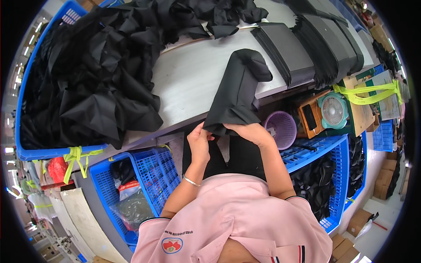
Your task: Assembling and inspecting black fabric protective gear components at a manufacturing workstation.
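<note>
A black fabric piece [235, 90], shaped like a bag or sleeve, stretches from my hands up onto the pale table. Its far end is folded over on the tabletop, and its near edge hangs past the table's front, above my lap. My left hand [199, 141] pinches the near left corner between thumb and fingers. My right hand [251, 133] is closed on the near right edge, with some fingertips hidden beneath the cloth. A large heap of crumpled black fabric [101, 74] lies to the left, and neat stacks of flat black pieces [287, 55] stand at the far right.
The white table [188, 74] has its front edge before me. A blue crate [144, 175] with plastic bags stands low left; another blue crate [337, 175] holds black fabric on the right. Beside my right hand are a purple basket [280, 129], a phone [310, 117] and a small fan [333, 109].
</note>
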Available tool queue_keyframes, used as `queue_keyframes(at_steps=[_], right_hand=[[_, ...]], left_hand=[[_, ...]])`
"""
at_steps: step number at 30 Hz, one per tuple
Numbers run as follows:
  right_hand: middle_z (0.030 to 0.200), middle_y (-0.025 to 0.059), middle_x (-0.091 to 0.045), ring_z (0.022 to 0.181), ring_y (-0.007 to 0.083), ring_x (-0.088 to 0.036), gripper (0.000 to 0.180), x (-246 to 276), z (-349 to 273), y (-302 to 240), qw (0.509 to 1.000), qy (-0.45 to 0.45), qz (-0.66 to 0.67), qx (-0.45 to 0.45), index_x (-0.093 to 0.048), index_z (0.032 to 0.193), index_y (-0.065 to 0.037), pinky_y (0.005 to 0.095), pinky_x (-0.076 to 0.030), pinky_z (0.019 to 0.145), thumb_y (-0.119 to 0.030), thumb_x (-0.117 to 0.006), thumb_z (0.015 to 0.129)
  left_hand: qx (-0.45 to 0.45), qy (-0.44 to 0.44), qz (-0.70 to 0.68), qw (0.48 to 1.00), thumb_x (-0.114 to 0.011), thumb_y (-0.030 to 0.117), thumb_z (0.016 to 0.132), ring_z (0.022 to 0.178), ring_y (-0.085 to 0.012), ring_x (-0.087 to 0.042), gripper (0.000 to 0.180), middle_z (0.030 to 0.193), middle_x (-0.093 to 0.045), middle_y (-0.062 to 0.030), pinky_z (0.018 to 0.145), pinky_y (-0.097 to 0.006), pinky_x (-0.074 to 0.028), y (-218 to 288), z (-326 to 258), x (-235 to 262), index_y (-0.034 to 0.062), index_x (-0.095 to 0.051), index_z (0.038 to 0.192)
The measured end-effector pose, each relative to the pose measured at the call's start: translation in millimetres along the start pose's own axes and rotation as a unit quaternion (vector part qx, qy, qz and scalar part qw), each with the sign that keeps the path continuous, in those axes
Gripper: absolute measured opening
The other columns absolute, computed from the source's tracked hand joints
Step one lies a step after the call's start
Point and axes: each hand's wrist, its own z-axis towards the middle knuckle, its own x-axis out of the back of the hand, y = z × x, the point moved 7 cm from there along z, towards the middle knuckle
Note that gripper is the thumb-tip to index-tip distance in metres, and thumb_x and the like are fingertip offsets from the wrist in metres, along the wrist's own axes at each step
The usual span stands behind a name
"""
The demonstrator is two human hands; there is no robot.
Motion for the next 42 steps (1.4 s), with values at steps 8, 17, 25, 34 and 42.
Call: queue_keyframes(at_steps=[8,17,25,34,42], right_hand=[[0.097,0.0101,-0.068,0.096,0.0312,-0.065,0.022,-24.5,2.1,11.8,0.826,0.157,-0.535,0.084,-0.069,0.098,-0.009,0.0445,-0.048,0.087,-0.013,-0.065,0.077],[0.117,0.0170,-0.063,0.114,0.0380,-0.057,0.035,-43.9,-9.5,40.7,0.762,0.298,-0.537,0.204,-0.065,0.120,-0.007,0.0554,-0.038,0.106,-0.013,-0.060,0.086],[0.111,0.0179,-0.066,0.108,0.0358,-0.060,0.025,-31.3,23.0,33.7,0.858,0.139,-0.488,0.078,-0.063,0.112,-0.002,0.0545,-0.038,0.102,-0.021,-0.056,0.097],[0.119,0.0199,-0.061,0.115,0.0389,-0.054,0.031,-24.2,22.0,0.9,0.860,0.179,-0.469,0.089,-0.061,0.115,-0.001,0.0576,-0.036,0.103,-0.018,-0.061,0.089],[0.098,0.0105,-0.069,0.101,0.0317,-0.067,0.024,-18.9,9.8,97.2,0.870,0.078,-0.481,0.071,-0.070,0.108,-0.014,0.0633,-0.042,0.094,-0.021,-0.057,0.090]], left_hand=[[0.030,-0.106,-0.082,0.990,-0.056,0.002,0.095,0.076,-0.0076,-0.065,0.019,0.089,-0.072,-0.0021,0.063,-0.021,-0.046,-17.4,-3.9,-42.3,0.0008,-0.071,0.106],[0.096,-0.038,-0.125,0.987,-0.061,0.002,0.093,0.071,-0.0064,-0.060,0.008,0.087,-0.068,-0.0002,0.064,-0.025,-0.049,-40.9,-3.5,-46.9,0.0011,-0.069,0.095],[0.096,-0.033,-0.101,0.990,-0.066,0.007,0.094,0.074,-0.0051,-0.057,0.007,0.088,-0.066,0.0016,0.062,-0.025,-0.046,-43.1,0.8,-47.2,0.0008,-0.067,0.093],[0.050,-0.012,0.068,0.996,-0.066,0.015,0.097,0.065,-0.0054,-0.055,0.020,0.073,-0.064,0.0029,0.059,-0.026,-0.047,-31.4,3.4,-38.6,-0.0029,-0.066,0.087],[0.038,-0.141,0.220,0.964,-0.065,0.009,0.093,0.064,-0.0069,-0.059,0.019,0.070,-0.065,0.0028,0.059,-0.024,-0.047,-35.9,-14.9,-26.9,-0.0020,-0.071,0.107]])
